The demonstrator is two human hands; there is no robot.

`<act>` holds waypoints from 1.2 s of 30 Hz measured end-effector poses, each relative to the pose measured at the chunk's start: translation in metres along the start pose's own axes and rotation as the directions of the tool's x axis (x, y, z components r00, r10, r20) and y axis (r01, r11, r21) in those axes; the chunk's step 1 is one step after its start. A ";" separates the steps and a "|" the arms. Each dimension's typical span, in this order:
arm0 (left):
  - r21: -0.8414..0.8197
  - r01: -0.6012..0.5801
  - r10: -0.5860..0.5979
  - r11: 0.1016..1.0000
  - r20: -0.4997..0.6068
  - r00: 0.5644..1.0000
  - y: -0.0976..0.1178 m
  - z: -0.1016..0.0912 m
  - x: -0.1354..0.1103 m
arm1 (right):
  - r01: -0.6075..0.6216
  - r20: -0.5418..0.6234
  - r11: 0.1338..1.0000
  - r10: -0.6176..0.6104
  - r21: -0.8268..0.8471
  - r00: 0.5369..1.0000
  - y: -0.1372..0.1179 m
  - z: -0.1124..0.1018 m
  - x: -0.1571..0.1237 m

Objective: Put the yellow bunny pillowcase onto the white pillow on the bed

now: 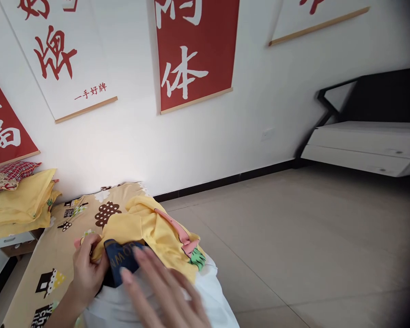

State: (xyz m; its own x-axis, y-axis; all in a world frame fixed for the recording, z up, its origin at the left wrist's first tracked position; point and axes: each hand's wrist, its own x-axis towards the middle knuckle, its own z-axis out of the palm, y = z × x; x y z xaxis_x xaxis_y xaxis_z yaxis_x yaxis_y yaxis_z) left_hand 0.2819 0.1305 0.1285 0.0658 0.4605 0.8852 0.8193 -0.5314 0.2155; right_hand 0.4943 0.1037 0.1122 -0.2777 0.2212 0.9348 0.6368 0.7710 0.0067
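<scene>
My left hand [87, 269] pinches the gathered edge of a yellow cloth [150, 225] printed with pink and green shapes. Beside its fingertips is a dark blue patch [118, 262] with gold lettering, partly covered by my right hand. My right hand [174, 291] is blurred, its fingers stretched out over the patch and the white fabric [212, 291] below. Whether that hand presses on the patch or only hovers over it, I cannot tell. The yellow cloth lies bunched beyond both hands, overlapping the white fabric.
A bed with a beige printed sheet [78, 237] is under the cloth. Folded yellow bedding [17, 200] and a red checked pillow [18, 173] are at left, above a low cabinet [12, 241]. Scrolls [196, 59] hang on the wall. A white drawer unit [365, 146] stands far right.
</scene>
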 end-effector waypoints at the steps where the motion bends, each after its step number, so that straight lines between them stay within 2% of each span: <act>1: -0.063 0.016 -0.014 0.998 0.037 0.999 0.002 -0.002 0.002 | 0.058 0.047 0.998 -0.057 -0.017 0.997 -0.006 0.009 0.004; 3: -0.161 0.113 -0.090 0.981 0.144 0.985 0.004 -0.006 0.005 | 0.111 0.118 0.990 -0.101 -0.081 0.988 -0.014 0.027 0.007; 5: -0.196 0.235 -0.182 0.952 0.256 0.949 0.001 -0.009 0.006 | 0.120 0.152 0.982 -0.097 -0.146 0.984 -0.017 0.041 0.006; 7: -0.202 0.278 -0.214 0.939 0.290 0.933 -0.005 -0.012 0.005 | 0.113 0.150 0.979 -0.089 -0.167 0.985 -0.016 0.049 0.000; 11: -0.206 0.176 -0.131 0.963 0.216 0.967 -0.015 -0.013 0.002 | 0.080 0.080 0.993 -0.073 -0.089 0.994 -0.015 0.052 -0.008; 15: -0.130 0.032 -0.013 0.991 0.141 0.990 -0.014 -0.012 0.004 | 0.089 0.124 0.996 -0.086 -0.020 0.988 -0.014 0.049 -0.006; 17: -0.131 0.010 0.009 0.991 0.144 0.989 -0.011 -0.013 0.006 | 0.082 0.133 0.997 -0.080 -0.014 0.988 -0.013 0.047 -0.005; 18: -0.151 0.039 -0.013 0.988 0.168 0.986 -0.011 -0.014 0.006 | 0.077 0.128 0.997 -0.075 -0.014 0.989 -0.012 0.047 -0.005; 20: -0.207 0.190 -0.130 0.960 0.273 0.953 -0.010 -0.017 0.006 | 0.056 0.112 0.998 -0.055 -0.003 0.992 -0.010 0.048 -0.006; 23: -0.274 0.479 -0.328 0.834 0.453 0.829 -0.009 -0.017 0.005 | -0.010 0.115 0.999 0.006 0.037 0.993 -0.010 0.049 -0.009; 24: -0.288 0.538 -0.362 0.792 0.487 0.795 -0.009 -0.016 0.005 | -0.036 0.128 0.999 0.031 0.039 0.991 -0.010 0.050 -0.009; 26: -0.310 0.585 -0.387 0.749 0.512 0.767 -0.007 -0.013 0.005 | -0.088 0.162 0.996 0.083 0.024 0.983 -0.010 0.050 -0.010; 31: -0.294 0.538 -0.332 0.790 0.533 0.778 -0.007 -0.009 0.011 | -0.117 0.142 0.993 0.119 -0.024 0.983 -0.008 0.047 -0.010; 35: -0.219 0.450 -0.255 0.866 0.581 0.773 -0.007 -0.014 0.014 | -0.003 0.088 0.997 0.010 -0.082 0.996 -0.007 0.048 -0.012; 36: -0.200 0.420 -0.242 0.885 0.574 0.783 -0.007 -0.015 0.014 | 0.034 0.094 0.995 -0.026 -0.091 0.995 -0.008 0.050 -0.013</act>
State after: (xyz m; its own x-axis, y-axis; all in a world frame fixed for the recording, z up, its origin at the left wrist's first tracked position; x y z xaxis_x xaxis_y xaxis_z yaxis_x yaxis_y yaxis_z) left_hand 0.2688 0.1296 0.1453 0.1802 0.8967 0.4044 0.6386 -0.4193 0.6452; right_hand 0.4567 0.1242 0.0825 -0.3604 0.2563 0.8969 0.6899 0.7204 0.0713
